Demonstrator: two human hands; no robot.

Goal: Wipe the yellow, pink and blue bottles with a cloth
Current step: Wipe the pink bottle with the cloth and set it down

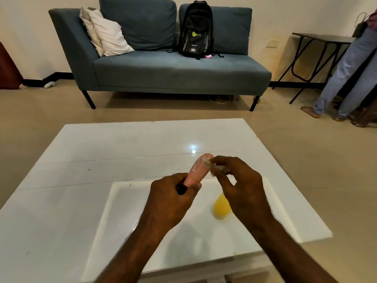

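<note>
White table (61, 180) nearest, glossy. Left hand (169, 201) clenched around the dark cap end of the pink bottle (199, 170), held above the table. Right hand (238, 184) pinches a small cloth (219, 168) against its side. Yellow bottle (221, 206) on the table beneath the right hand

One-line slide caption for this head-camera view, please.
Left hand holds the pink bottle while the right hand rubs it with a cloth; yellow bottle waits on the white table.
</note>
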